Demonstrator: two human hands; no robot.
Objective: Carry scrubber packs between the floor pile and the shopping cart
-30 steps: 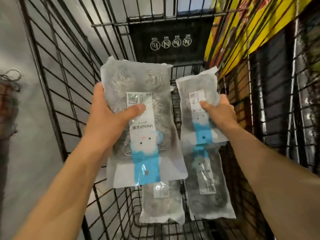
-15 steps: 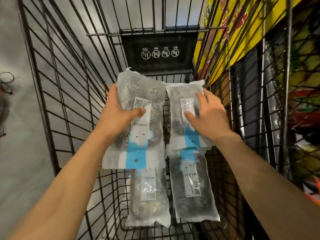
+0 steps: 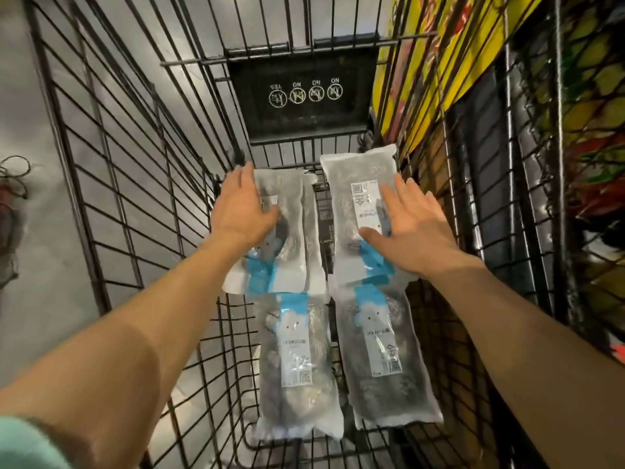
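Both hands reach down into a black wire shopping cart (image 3: 142,184), its sides and floor a grid of thin metal rods. The left hand (image 3: 241,206) lies flat, fingers straight and together, on the far left packet (image 3: 297,231), a long clear plastic pouch with a white paper label and a blue band, lying on the cart floor near the far end. The right hand (image 3: 411,225) rests with fingers spread and straight on the far right packet (image 3: 358,184), the same glossy, crinkled kind of pouch, lying just beside the first with a narrow gap between them. Neither hand curls round anything. Through the plastic show dark grey, wiry coils, rounded in shape. Two more pouches lie closer in: the near left packet (image 3: 297,374) and the near right packet (image 3: 385,360), each tucked slightly under the end of the one beyond it. At the far end of the cart hangs a flat black panel (image 3: 301,96) with four round white symbols.
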